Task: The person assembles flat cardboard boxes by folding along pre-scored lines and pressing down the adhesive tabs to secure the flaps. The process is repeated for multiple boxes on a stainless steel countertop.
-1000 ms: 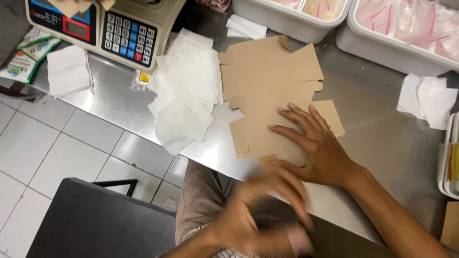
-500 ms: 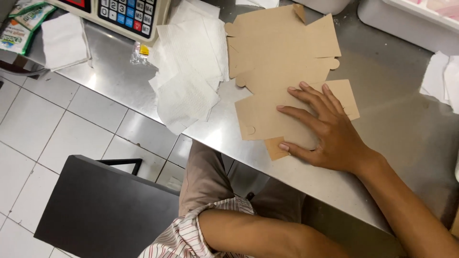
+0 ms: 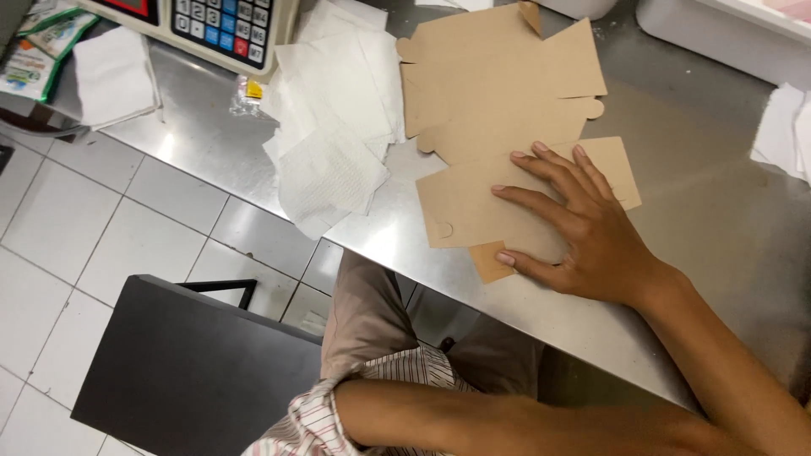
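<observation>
My right hand lies flat, fingers spread, on a brown flat cardboard box blank near the front edge of the steel table. A small brown tab pokes out under my thumb. More flat brown blanks lie just beyond, partly under the near one. My left forearm, in a rolled striped sleeve, crosses my lap below the table; its hand is out of sight.
A pile of white paper sheets lies left of the blanks. Beyond it stands a weighing scale with a keypad. White tubs stand at the back right, with napkins beside them. A black chair stands on the tiled floor.
My left hand, blurred over my lap a second ago, has dropped out of sight, leaving only the forearm. My right hand stays pressed on the cardboard. The view has moved closer.
</observation>
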